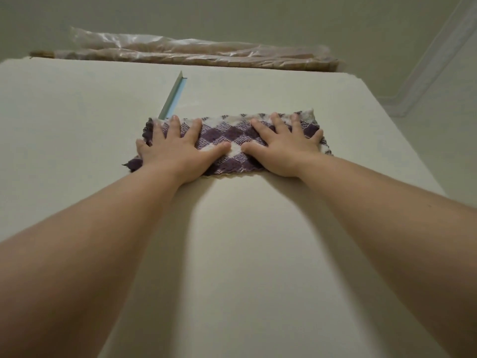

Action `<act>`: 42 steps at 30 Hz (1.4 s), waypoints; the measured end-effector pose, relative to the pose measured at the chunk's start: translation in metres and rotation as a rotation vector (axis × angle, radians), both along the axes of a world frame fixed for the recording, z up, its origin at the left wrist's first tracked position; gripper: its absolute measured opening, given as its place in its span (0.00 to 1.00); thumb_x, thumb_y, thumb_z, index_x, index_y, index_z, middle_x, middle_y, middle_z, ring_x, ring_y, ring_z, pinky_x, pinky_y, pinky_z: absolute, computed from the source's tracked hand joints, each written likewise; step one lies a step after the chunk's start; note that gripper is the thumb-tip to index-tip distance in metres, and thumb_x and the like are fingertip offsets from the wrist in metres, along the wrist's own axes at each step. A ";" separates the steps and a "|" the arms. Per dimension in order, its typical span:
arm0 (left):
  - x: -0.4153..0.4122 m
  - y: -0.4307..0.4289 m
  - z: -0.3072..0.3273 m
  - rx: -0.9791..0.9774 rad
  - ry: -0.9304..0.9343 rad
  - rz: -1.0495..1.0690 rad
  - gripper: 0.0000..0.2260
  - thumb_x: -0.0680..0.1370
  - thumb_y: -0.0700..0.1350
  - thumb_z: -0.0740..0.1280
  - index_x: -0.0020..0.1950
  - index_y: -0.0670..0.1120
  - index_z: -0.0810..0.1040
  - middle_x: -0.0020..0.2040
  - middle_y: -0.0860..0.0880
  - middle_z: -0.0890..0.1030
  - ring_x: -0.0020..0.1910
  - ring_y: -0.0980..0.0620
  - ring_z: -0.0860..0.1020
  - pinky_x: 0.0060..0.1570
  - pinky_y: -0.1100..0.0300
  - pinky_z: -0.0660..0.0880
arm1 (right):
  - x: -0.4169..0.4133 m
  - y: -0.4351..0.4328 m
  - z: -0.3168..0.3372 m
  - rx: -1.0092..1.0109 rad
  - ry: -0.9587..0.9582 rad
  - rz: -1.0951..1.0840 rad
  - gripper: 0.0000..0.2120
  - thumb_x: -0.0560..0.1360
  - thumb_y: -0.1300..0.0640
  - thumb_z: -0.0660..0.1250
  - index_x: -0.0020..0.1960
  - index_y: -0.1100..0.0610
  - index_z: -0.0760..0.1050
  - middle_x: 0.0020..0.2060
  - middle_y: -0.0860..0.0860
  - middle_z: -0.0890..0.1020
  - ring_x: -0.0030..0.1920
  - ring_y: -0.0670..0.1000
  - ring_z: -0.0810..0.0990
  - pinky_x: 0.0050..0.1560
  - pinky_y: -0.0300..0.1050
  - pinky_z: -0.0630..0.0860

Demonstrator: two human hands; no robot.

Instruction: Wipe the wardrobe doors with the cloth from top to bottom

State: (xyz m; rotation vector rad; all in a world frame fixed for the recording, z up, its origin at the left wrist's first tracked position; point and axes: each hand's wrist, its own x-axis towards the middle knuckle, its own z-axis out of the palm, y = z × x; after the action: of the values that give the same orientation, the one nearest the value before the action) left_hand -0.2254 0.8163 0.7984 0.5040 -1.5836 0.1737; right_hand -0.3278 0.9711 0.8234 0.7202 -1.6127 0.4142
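A purple and white checked cloth [233, 136] lies spread flat against the cream wardrobe door [232, 254], high up near its top edge. My left hand [175, 148] presses on the cloth's left half with straight, spread fingers. My right hand [286, 146] presses on the right half the same way. Both thumbs point toward each other at the cloth's middle. A metal handle strip [173, 98] runs along the door's edge just above my left hand, and the cloth covers its lower end.
On top of the wardrobe lies a long bundle in clear plastic wrap [196, 54]. The ceiling [232, 16] is close above it. A wall with a cornice [438, 60] stands to the right of the wardrobe's side edge.
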 end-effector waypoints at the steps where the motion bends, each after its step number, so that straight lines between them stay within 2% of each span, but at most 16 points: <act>1: 0.000 0.002 -0.004 0.003 -0.005 -0.001 0.40 0.65 0.78 0.45 0.74 0.63 0.45 0.77 0.50 0.43 0.75 0.45 0.40 0.69 0.36 0.44 | -0.001 0.003 -0.005 -0.001 -0.004 0.002 0.32 0.73 0.29 0.46 0.73 0.35 0.42 0.76 0.46 0.41 0.74 0.57 0.35 0.66 0.73 0.37; 5: -0.010 0.020 -0.032 -0.017 -0.032 0.044 0.40 0.65 0.78 0.44 0.74 0.64 0.43 0.77 0.51 0.43 0.75 0.44 0.39 0.67 0.32 0.43 | -0.012 0.019 -0.036 -0.022 -0.026 0.008 0.32 0.73 0.29 0.45 0.73 0.35 0.41 0.76 0.46 0.41 0.74 0.57 0.35 0.67 0.72 0.36; 15: -0.057 0.086 -0.059 -0.081 -0.064 0.008 0.39 0.68 0.76 0.45 0.75 0.62 0.44 0.77 0.47 0.41 0.74 0.40 0.37 0.66 0.33 0.39 | -0.055 0.081 -0.080 -0.108 -0.113 -0.017 0.29 0.75 0.31 0.45 0.73 0.35 0.41 0.76 0.45 0.42 0.75 0.55 0.36 0.68 0.69 0.37; 24: -0.083 0.123 -0.087 -0.129 -0.099 -0.029 0.38 0.69 0.75 0.45 0.75 0.60 0.43 0.77 0.47 0.41 0.74 0.40 0.37 0.66 0.34 0.37 | -0.082 0.119 -0.115 -0.152 -0.138 -0.034 0.31 0.73 0.30 0.45 0.73 0.35 0.41 0.76 0.45 0.41 0.75 0.53 0.36 0.69 0.68 0.38; 31: -0.086 0.124 -0.121 -0.167 -0.123 -0.056 0.38 0.68 0.75 0.44 0.75 0.61 0.41 0.77 0.48 0.39 0.74 0.41 0.36 0.66 0.35 0.36 | -0.083 0.123 -0.161 -0.183 -0.167 -0.068 0.32 0.73 0.30 0.44 0.73 0.35 0.39 0.76 0.45 0.41 0.75 0.53 0.37 0.70 0.68 0.42; 36: -0.071 0.109 -0.140 -0.157 -0.170 -0.057 0.39 0.67 0.76 0.44 0.74 0.62 0.39 0.76 0.50 0.37 0.73 0.42 0.34 0.65 0.33 0.37 | -0.066 0.108 -0.186 -0.175 -0.251 -0.090 0.32 0.72 0.30 0.43 0.73 0.36 0.36 0.76 0.46 0.38 0.74 0.54 0.34 0.69 0.68 0.39; 42: -0.038 0.059 -0.158 -0.115 -0.171 -0.036 0.40 0.66 0.77 0.43 0.73 0.63 0.38 0.76 0.52 0.37 0.73 0.44 0.34 0.66 0.33 0.38 | -0.034 0.061 -0.199 -0.138 -0.228 -0.068 0.34 0.70 0.28 0.43 0.72 0.34 0.36 0.75 0.46 0.37 0.74 0.54 0.33 0.68 0.68 0.38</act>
State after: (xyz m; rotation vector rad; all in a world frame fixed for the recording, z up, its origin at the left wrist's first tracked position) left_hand -0.2631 0.8758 0.6406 0.3781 -1.7367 0.2853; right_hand -0.3615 1.0320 0.6243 0.5262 -1.7972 0.5686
